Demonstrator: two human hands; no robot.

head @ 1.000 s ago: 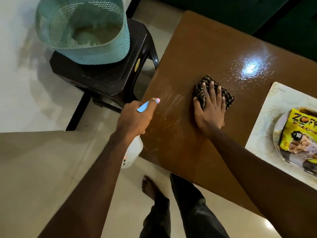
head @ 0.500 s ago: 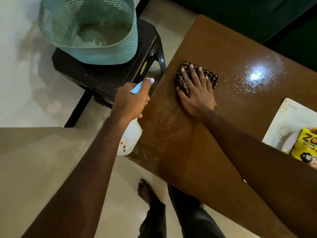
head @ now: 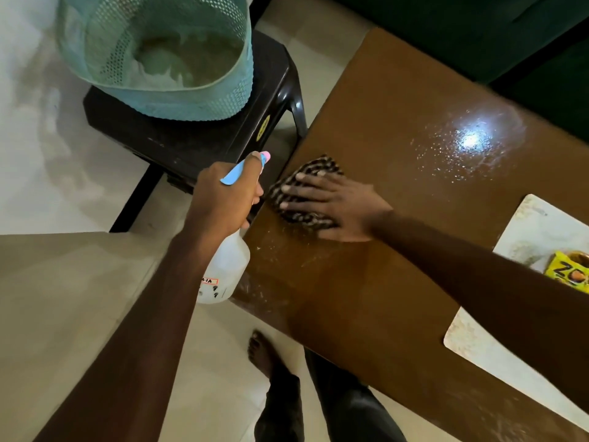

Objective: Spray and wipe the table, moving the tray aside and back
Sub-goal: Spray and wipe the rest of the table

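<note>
Wiping at the counter (head: 398, 100) edge: right hand (head: 331, 202) flat, pressing cloth (head: 306, 215); overshoot drops it. Left hand (head: 223, 193) grips sprayer (head: 226, 269) off-edge; droplets (head: 446, 154) unwiped.

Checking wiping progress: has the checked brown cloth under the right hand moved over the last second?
Yes. The checked brown cloth slid from mid-table toward the brown wooden table edge nearest the dark plastic stool.

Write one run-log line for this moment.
right hand: flat on cloth, table edge | left hand: holds spray bottle | tray: aside
</note>
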